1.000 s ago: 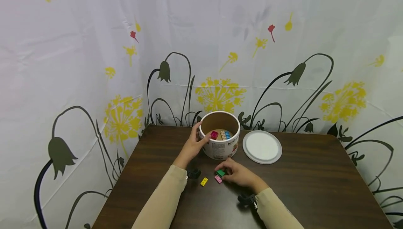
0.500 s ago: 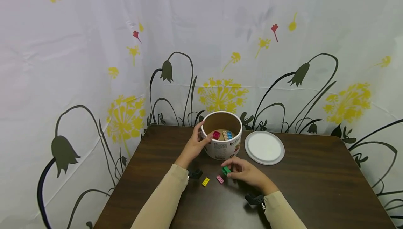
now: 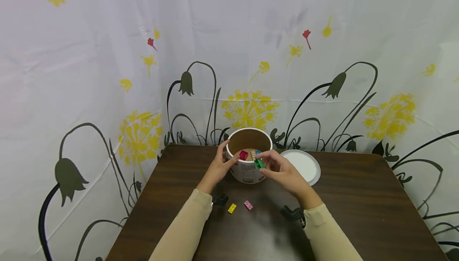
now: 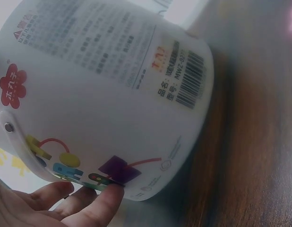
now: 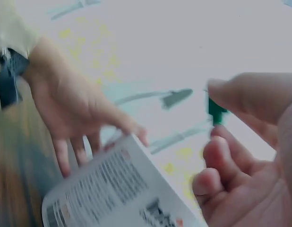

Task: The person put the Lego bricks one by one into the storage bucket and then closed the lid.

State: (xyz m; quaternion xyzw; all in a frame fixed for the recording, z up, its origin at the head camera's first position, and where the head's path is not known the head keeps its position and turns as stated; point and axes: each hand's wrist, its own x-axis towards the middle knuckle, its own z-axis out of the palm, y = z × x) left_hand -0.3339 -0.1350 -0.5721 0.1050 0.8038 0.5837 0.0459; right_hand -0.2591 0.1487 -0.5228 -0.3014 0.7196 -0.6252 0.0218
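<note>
My left hand (image 3: 217, 168) holds the near left side of a white bucket (image 3: 244, 170), its thumb at the rim and its fingers spread along the outer wall. Between thumb and fingertips, my right hand (image 3: 285, 175) pinches a green toy brick (image 3: 259, 163), raised at the front rim. The right wrist view shows that green brick (image 5: 216, 111) blurred in the pinch. Inside the bucket lie a magenta brick (image 3: 243, 155) and a beige brick (image 3: 253, 154) with a blue one beside it, partly hidden by the right hand. Printed labels cover the bucket wall (image 4: 103, 118).
A yellow brick (image 3: 232, 208) and a pink brick (image 3: 248, 205) lie on the dark wooden table (image 3: 358, 201) in front of the bucket. The white round lid (image 3: 305, 164) lies to the right, partly behind the right hand. A patterned curtain (image 3: 201, 26) hangs behind the table.
My right hand has lifted the green brick off the table beside the pink one and carried it up to the bucket's front rim. The left hand stays on the bucket.
</note>
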